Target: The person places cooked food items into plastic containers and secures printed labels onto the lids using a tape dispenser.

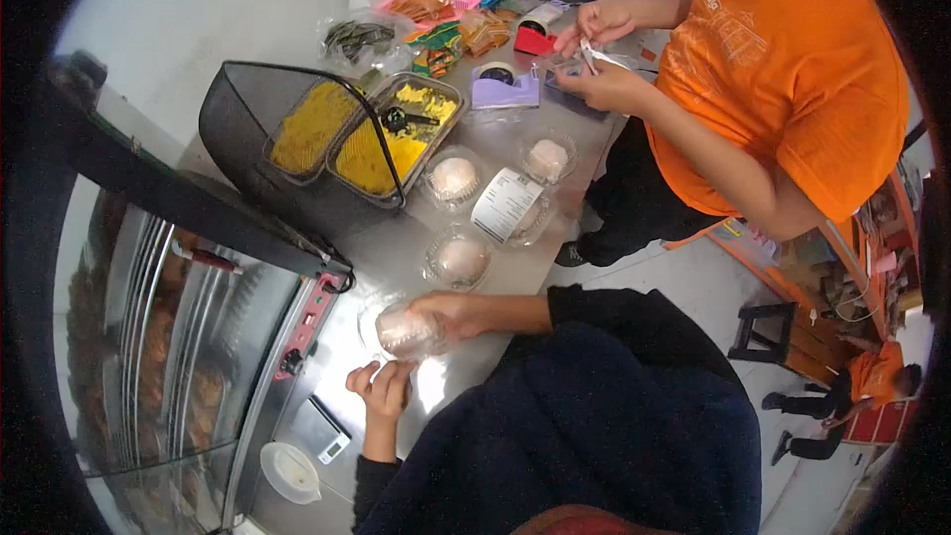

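Note:
My right hand [453,316] grips a clear plastic food container [405,328] with a pale rounded portion of food inside, tilted above the metal counter. Just below it is my left hand [383,390], its fingers bent and apart; I cannot tell whether the fingertips touch the container. Several similar domed containers stand beyond my right hand, among them a near one [459,258], one behind it [454,177] and one near the counter's edge [549,159]. A printed white slip [507,203] lies over another container.
A black mesh food cover [260,126] leans over trays of yellow food [379,156]. Purple [505,89] and red tape dispensers [533,39] stand farther back. A digital scale [321,427], a white bowl [290,472] and a glass display case [178,342] are at left. A co-worker in orange [780,82] stands across.

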Tool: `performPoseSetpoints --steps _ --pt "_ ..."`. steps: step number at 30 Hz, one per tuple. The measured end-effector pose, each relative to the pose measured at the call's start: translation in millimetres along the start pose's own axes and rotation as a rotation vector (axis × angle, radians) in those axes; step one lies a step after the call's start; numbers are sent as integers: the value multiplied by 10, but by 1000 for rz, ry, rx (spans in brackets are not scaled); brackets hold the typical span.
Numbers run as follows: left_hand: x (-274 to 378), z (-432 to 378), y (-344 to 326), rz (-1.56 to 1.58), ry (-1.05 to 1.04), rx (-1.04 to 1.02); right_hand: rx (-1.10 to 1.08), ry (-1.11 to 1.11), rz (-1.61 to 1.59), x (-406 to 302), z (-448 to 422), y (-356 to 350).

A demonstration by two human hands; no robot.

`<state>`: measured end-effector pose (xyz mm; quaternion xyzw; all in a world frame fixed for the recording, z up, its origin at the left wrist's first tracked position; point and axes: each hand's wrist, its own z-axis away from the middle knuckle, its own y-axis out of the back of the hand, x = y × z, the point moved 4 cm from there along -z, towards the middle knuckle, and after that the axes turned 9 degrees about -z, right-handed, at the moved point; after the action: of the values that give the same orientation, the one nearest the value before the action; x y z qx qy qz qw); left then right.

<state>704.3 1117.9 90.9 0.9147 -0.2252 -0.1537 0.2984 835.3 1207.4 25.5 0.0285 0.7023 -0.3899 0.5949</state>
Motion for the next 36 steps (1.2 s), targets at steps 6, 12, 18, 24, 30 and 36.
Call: performPoseSetpoints --steps 6,12,18,24,30,36 --pt "-87 619 -251 381 673 -223 8 308 512 741 -305 141" --pt "-37 870 -573 254 542 -628 508 -319 293 1047 -93 311" --pt "-10 284 -824 48 601 -901 266 -576 376 462 999 832" --pt "335 -517 -1272 293 502 -643 1325 269 411 130 1670 1765" --pt "543 -645 -1851 176 396 -982 1362 373 -204 185 1341 1832" --pt "443 -605 -1756 273 212 -1007 950 494 -638 657 988 1695"
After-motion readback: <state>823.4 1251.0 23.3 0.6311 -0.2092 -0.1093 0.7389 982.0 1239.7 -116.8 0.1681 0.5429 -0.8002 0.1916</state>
